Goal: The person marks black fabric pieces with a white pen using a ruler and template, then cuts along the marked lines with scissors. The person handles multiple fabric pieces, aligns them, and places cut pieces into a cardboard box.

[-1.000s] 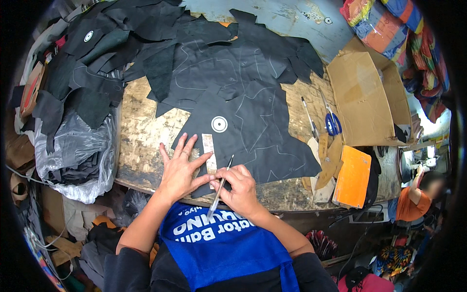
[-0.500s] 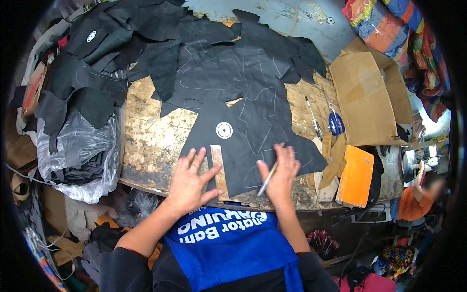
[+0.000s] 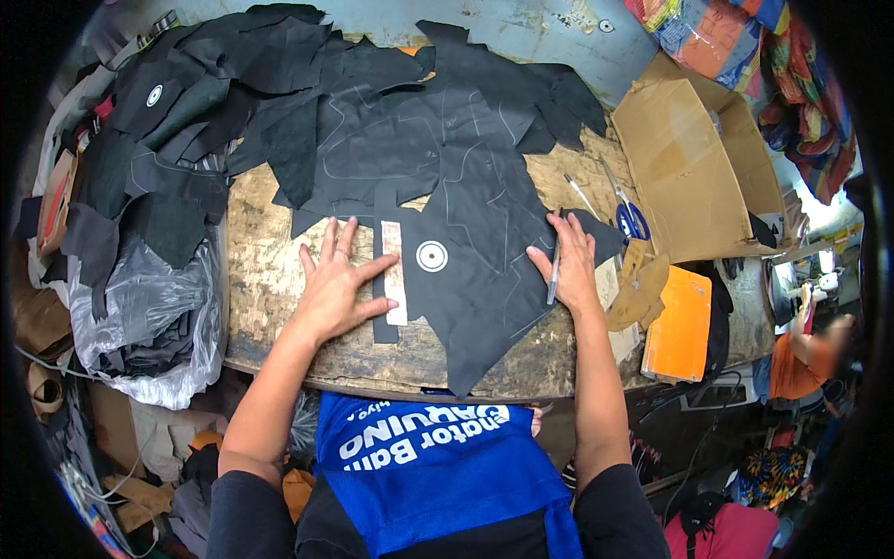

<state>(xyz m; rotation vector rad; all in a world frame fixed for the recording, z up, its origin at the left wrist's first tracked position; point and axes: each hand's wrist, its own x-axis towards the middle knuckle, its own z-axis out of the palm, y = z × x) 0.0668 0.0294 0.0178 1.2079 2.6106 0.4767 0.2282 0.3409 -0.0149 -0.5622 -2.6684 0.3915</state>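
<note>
A dark leather piece with pale drawn outlines lies on the worktable, one corner pointing at the near edge. My left hand rests at its left with fingers spread; index finger and thumb touch a pale flat strip. That strip lies over a narrow black strip. At the leather's right side is my right hand, holding a silver pen beside the thumb while its fingers rest on the leather. A round white disc with dark rings shows on the leather between my hands.
More black leather covers the far table. Blue-handled scissors, a second pen, an orange pad and a cardboard box are at right. A plastic bag of dark scraps stands left. A person sits far right.
The near leather piece has turned, its corner now toward me. Both hands have moved farther from me, the left also leftward and the right rightward. The pale strip has shifted left and away.
</note>
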